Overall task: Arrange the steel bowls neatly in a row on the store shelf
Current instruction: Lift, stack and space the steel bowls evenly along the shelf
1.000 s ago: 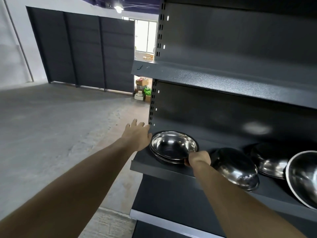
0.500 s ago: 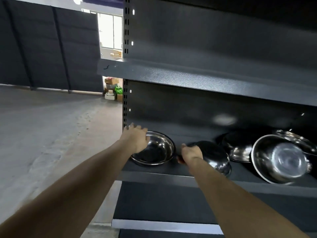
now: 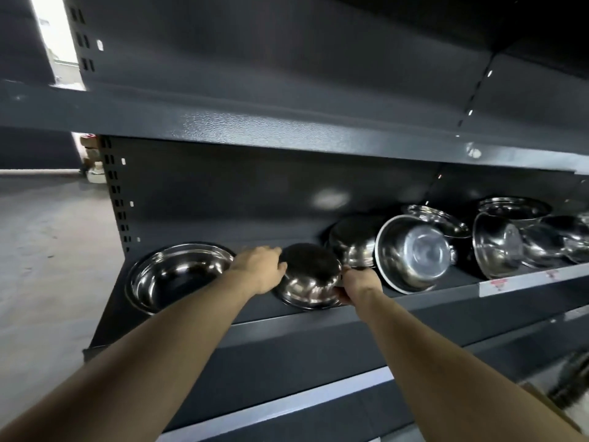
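An upturned steel bowl (image 3: 310,277) lies bottom-up near the front of the dark shelf (image 3: 318,317). My left hand (image 3: 259,266) touches its left side with the fingers over the edge. My right hand (image 3: 358,283) grips its right rim. To the left, a wide steel bowl (image 3: 173,277) sits upright at the shelf's end. To the right, another bowl (image 3: 411,253) stands tipped on its side, its opening facing me, with several more bowls (image 3: 510,240) jumbled behind and beyond it.
An upper shelf (image 3: 287,122) overhangs the bowls. A perforated upright (image 3: 116,199) marks the shelf's left end, with concrete floor (image 3: 41,250) beyond it. A lower shelf edge (image 3: 287,406) runs beneath my arms. Price labels (image 3: 498,285) sit on the shelf front at right.
My left hand has left the wide upright bowl and moved right onto the upturned bowl. My right hand stays on that bowl's right rim. The view has swung right, showing more bowls.
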Available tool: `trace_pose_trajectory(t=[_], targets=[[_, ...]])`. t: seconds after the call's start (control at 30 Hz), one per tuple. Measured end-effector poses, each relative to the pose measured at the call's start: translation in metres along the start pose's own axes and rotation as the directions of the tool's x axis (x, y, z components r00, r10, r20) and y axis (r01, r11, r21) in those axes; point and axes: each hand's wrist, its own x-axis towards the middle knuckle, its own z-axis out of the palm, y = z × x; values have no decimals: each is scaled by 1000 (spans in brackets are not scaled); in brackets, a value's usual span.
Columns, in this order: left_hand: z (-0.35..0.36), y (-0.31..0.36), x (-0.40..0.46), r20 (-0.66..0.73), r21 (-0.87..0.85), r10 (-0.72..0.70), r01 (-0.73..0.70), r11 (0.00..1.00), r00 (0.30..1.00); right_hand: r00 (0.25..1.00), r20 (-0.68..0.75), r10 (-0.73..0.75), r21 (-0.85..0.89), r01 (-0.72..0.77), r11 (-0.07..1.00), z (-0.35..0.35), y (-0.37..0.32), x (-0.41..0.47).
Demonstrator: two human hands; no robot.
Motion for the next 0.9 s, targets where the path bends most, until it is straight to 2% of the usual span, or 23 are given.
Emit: trace_pose_trajectory(t=[0.17,0.37,0.53,0.77,0.9], targets=[[17,13,21,71,38,-53,50,998,996,999,30,17,-2,-17,1000,-10,1,29],[39,27,42,168,-229,-269,303,925,949,986,160,37,-131,-16,991,-3,10,71],[52,44,48,263,-327,-391,463,824,882,981,196,-1,-350,71,934,2,20,95],[51,57,41,196,-502,-516,538,677,834,969,219,-111,-402,194,895,6,20,96],[32,56,31,84,-528,-561,514,676,824,952,227,-206,-366,279,888,9,8,88]])
